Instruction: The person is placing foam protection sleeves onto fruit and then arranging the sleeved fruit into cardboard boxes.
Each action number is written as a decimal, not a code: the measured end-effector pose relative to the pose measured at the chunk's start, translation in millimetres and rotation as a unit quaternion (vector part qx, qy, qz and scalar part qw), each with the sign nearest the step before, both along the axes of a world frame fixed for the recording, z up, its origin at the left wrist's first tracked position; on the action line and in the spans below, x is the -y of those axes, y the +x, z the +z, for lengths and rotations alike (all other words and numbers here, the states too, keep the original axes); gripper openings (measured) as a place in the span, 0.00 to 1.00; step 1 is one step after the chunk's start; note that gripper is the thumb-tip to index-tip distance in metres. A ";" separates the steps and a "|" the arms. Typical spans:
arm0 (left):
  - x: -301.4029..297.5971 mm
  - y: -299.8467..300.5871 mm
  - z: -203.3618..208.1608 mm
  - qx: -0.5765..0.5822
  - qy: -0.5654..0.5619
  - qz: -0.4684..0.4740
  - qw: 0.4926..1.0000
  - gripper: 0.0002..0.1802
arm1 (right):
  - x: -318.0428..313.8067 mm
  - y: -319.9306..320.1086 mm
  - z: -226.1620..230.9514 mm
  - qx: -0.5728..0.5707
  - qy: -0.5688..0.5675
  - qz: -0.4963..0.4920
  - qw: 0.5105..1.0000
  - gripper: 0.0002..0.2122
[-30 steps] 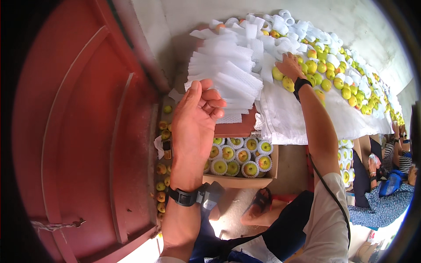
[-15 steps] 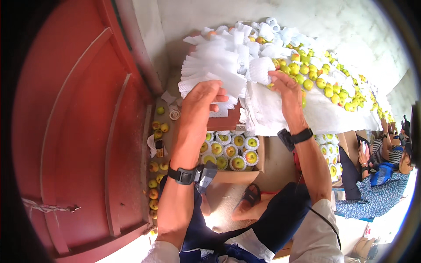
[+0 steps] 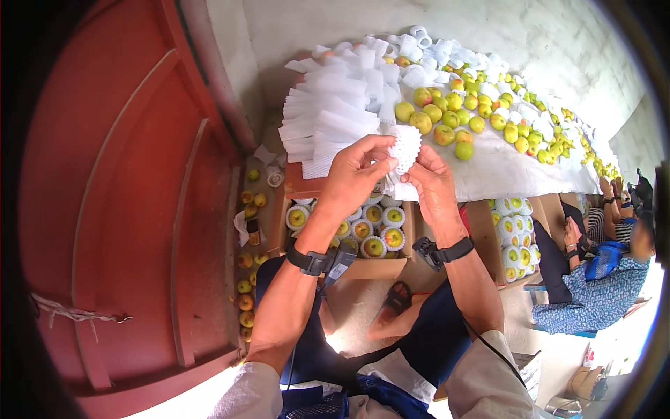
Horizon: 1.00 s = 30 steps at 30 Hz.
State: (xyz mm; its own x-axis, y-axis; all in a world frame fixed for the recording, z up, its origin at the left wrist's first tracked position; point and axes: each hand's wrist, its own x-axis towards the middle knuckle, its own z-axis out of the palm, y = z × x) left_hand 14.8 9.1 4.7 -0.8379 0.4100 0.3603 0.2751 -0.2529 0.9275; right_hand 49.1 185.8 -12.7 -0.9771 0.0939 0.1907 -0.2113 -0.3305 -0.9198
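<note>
A white foam net sleeve is held up between my two hands, just in front of the table edge. My left hand pinches it from the left, thumb and fingers closed on its side. From the lower right, the fingers of my right hand grip its lower part. Whether an apple is inside the sleeve is hidden. Behind my left hand lies a heap of flat white foam sleeves. Loose yellow-green apples with red blush lie past my right hand on a white cloth.
Below my hands stands a cardboard box of sleeved apples. Another box of them is to the right, near a seated person in a blue patterned top. Loose apples line the floor beside the red door.
My hands have come together and nearer to me, with the foam sleeve drawn off the table between them. My left hand, earlier holding nothing, now grips it too.
</note>
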 end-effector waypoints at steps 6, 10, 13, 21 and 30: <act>-5.1 5.1 6.9 0.005 -0.062 0.020 0.998 0.17 | 3.4 2.4 12.3 -0.006 0.022 -0.008 1.000 0.17; -3.6 -1.6 -4.2 0.044 -0.045 0.020 0.998 0.15 | 1.8 2.0 11.8 -0.010 0.037 -0.025 0.999 0.17; -4.1 -4.4 -2.4 0.056 -0.052 0.026 0.997 0.14 | 0.8 5.5 14.1 -0.021 0.046 -0.059 0.997 0.17; -9.4 0.1 5.1 0.132 -0.036 0.076 0.988 0.10 | 17.3 16.4 22.0 -0.091 0.127 -0.112 0.981 0.25; -17.6 -2.1 -6.5 0.177 0.013 0.081 0.981 0.08 | 32.0 21.5 9.1 -0.148 0.449 -0.287 0.833 0.24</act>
